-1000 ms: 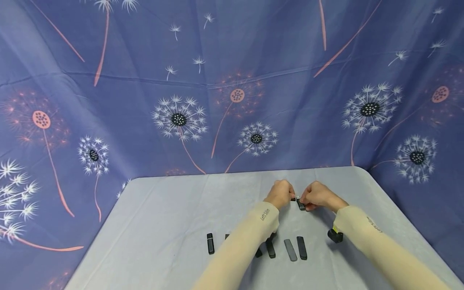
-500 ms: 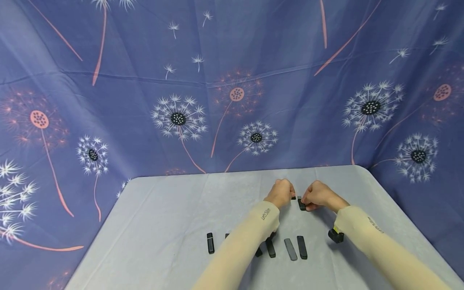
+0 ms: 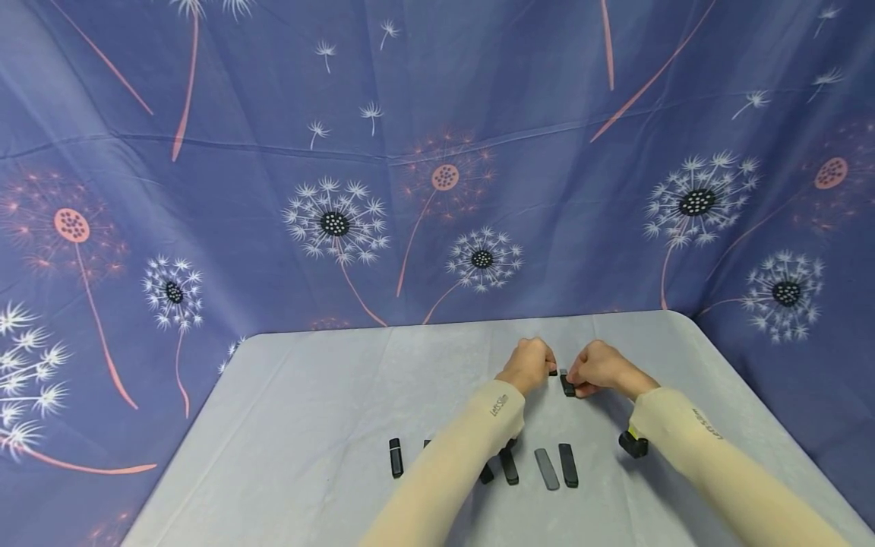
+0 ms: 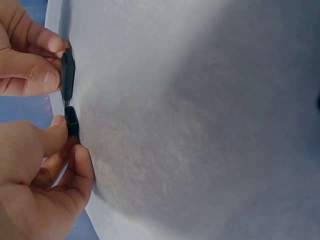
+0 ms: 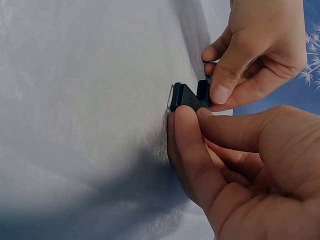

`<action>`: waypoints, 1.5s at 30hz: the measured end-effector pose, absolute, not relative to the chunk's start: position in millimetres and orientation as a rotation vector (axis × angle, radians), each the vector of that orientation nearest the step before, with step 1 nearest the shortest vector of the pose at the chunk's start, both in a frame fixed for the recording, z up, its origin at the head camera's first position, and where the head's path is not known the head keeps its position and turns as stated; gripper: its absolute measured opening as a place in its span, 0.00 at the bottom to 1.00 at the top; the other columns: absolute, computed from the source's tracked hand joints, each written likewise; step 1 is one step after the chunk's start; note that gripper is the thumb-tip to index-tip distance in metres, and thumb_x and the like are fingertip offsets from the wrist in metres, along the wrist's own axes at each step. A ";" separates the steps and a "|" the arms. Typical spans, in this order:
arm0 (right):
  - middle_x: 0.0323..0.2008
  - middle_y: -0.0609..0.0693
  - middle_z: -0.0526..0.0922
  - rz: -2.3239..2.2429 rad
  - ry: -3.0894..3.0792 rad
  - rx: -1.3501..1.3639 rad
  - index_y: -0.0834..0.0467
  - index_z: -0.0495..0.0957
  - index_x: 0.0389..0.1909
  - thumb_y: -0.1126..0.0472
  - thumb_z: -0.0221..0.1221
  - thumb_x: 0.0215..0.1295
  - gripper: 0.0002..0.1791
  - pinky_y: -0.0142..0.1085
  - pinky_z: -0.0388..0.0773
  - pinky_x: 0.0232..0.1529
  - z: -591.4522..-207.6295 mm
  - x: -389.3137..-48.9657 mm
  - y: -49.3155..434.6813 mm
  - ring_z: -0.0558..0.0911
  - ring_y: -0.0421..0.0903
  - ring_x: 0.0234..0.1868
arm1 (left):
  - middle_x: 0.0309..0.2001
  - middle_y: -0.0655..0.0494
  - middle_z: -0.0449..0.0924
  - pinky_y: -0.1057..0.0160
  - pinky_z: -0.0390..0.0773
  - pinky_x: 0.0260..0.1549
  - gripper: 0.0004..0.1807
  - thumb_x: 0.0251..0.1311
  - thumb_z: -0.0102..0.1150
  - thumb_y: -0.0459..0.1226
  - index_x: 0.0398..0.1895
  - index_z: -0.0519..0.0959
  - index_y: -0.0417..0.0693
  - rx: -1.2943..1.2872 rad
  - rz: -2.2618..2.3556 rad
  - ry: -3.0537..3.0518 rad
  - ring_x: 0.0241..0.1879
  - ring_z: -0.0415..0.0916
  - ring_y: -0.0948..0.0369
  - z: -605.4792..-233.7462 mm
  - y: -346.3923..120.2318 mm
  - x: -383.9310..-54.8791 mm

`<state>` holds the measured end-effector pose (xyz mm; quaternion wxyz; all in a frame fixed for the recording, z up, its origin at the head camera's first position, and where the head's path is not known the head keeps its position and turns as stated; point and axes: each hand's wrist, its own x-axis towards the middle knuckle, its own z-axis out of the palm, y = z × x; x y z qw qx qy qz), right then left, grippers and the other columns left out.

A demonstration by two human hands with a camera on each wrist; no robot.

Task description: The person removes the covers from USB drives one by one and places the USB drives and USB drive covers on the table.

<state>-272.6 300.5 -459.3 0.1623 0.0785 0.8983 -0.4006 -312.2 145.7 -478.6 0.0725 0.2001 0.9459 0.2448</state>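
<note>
Black plastic memory stick (image 3: 568,385), pinched between thumb and fingers of the right hand (image 3: 603,367), low at the pale table (image 3: 307,425); contact with the cloth hard to make out. Just left of the memory stick, a small dark cap (image 4: 72,120), pinched in the left hand (image 3: 528,365) and largely covered by fingers. Metal end of the memory stick turned towards the cap; impossible to tell whether touching. Nearer the person than the memory stick: well to its left, a silver-banded stick (image 3: 396,458), then a dark piece (image 3: 427,443) almost wholly hidden by the left sleeve (image 3: 437,475), plus two dark sticks (image 3: 509,466) partly covered too; nearly straight below, a grey stick (image 3: 547,469) beside a plain black stick (image 3: 569,465). Right of the memory stick, under the right sleeve (image 3: 738,471), a black block (image 3: 633,444), partly hidden, of unclear kind. Behind the memory stick, a blue curtain (image 3: 547,251), cut off above.
</note>
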 end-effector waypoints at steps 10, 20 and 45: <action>0.34 0.59 0.88 -1.166 2.568 0.213 0.72 0.84 0.33 0.74 0.61 0.65 0.04 0.35 0.86 0.28 -467.3 -273.4 303.0 0.86 0.42 0.24 | 0.34 0.68 0.90 0.78 0.77 0.30 0.05 0.66 0.69 0.40 0.34 0.93 0.58 0.725 0.691 2.892 0.34 0.84 0.73 -480.4 144.5 -310.3; 0.33 0.60 0.87 -1.181 2.554 0.216 0.72 0.83 0.34 0.74 0.61 0.65 0.04 0.35 0.86 0.29 -462.9 -273.2 301.6 0.86 0.43 0.24 | 0.34 0.67 0.90 0.78 0.76 0.29 0.06 0.67 0.69 0.40 0.34 0.93 0.57 0.715 0.717 2.898 0.32 0.84 0.73 -481.9 145.0 -312.8; 0.37 0.63 0.86 -1.217 2.509 0.204 0.73 0.83 0.37 0.74 0.60 0.67 0.05 0.37 0.87 0.31 -458.5 -269.6 302.0 0.87 0.44 0.26 | 0.36 0.68 0.90 0.77 0.79 0.34 0.06 0.68 0.67 0.41 0.35 0.92 0.58 0.722 0.668 2.899 0.37 0.85 0.72 -483.4 147.8 -312.7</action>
